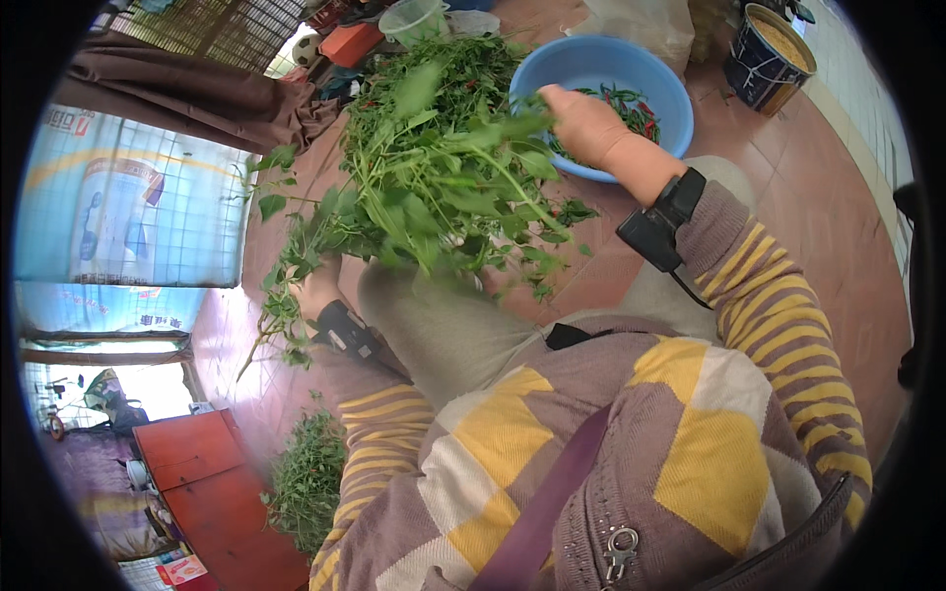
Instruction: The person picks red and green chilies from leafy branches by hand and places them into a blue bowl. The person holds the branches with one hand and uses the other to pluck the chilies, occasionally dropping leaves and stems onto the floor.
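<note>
My left hand (317, 287) is closed around the stems of a leafy green chili plant (434, 187), which spreads across my knees. Some of its leaves are blurred by motion. At the near left rim of a blue basin (680, 108), my right hand (589, 128) is held with its fingers curled beside the plant's leaves. What those fingers hold, if anything, is hidden. Red and green chili peppers (645, 120) lie in the basin, partly covered by my right hand.
A heap of cut plants (473, 64) lies beyond the held one. Another pile of plants (307, 483) sits on the tiled floor by my left elbow, beside a red box-like piece (212, 492). A dark bucket (764, 69) stands at the far right, and a pale green basket (414, 20) is behind the heap.
</note>
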